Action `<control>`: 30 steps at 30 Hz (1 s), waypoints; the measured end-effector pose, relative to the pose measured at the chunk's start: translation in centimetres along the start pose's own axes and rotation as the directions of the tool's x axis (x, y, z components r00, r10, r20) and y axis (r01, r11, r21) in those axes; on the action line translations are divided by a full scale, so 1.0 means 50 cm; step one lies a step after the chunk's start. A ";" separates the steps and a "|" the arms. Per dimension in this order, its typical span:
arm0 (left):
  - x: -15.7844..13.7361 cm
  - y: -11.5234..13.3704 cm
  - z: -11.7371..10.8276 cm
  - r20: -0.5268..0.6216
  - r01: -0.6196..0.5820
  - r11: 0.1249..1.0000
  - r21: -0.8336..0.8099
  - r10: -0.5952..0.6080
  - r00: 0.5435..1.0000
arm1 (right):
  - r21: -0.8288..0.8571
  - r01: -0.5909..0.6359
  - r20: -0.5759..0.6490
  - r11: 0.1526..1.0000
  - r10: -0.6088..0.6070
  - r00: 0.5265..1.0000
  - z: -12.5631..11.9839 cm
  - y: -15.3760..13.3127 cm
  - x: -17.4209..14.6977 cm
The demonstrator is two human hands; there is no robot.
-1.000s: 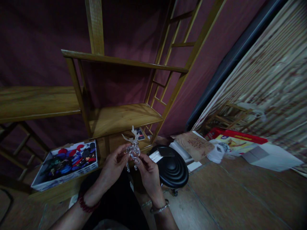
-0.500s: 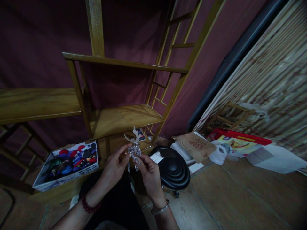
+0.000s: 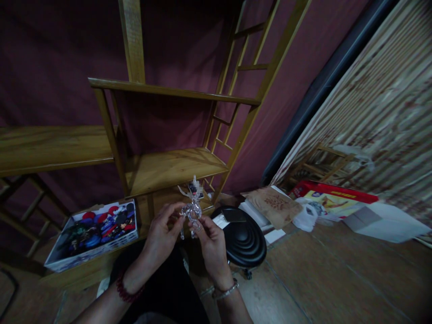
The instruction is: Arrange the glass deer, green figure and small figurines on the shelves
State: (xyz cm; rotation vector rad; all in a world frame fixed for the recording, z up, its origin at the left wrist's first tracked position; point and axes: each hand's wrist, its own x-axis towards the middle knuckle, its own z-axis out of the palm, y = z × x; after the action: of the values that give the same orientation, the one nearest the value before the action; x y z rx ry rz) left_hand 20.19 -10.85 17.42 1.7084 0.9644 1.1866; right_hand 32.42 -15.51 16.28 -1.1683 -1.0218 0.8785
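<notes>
Between my two hands is a clear deer figurine [image 3: 192, 209], glassy, with antlers pointing up and thin legs hanging down. My left hand [image 3: 165, 229] pinches it at its left side. The fingertips of my right hand [image 3: 212, 240] close on its lower right part. The figurine is held in the air in front of the lower part of a wooden shelf unit [image 3: 175, 166]. To the left of my left hand, a patterned box [image 3: 97, 254] holds several small colourful figures [image 3: 101, 227].
At the right, a round black stool [image 3: 245, 243] on casters carries a flat dark object [image 3: 234, 217]. Beyond it lie a brown printed sheet [image 3: 273, 204], a white plastic bag [image 3: 305, 218], a red and yellow box [image 3: 334, 200] and a white box [image 3: 384, 222]. A striped curtain [image 3: 381, 108] hangs behind.
The figurine has turned slightly between my fingers, its antlers shifting a little to the right. Both hands keep their grip, and the whole view has shifted slightly.
</notes>
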 end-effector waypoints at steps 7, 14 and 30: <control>0.002 0.007 -0.002 0.021 -0.013 1.000 -0.026 0.013 1.000 | -0.007 0.016 -0.006 1.000 -0.016 1.000 -0.011 -0.001 0.015; 0.008 0.025 0.005 0.038 0.065 0.994 -0.085 -0.062 0.997 | -0.020 0.047 -0.013 0.999 -0.047 0.999 -0.026 -0.006 0.023; 0.025 0.051 0.006 0.021 0.051 0.995 -0.091 -0.049 0.999 | -0.014 0.095 0.009 0.995 -0.095 0.995 -0.019 -0.042 0.035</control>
State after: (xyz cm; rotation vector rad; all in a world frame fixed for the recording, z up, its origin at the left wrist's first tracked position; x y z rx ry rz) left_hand 21.16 -10.69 20.09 1.6120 0.9224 1.1627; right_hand 33.92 -14.56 18.55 -1.1198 -1.0831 0.8029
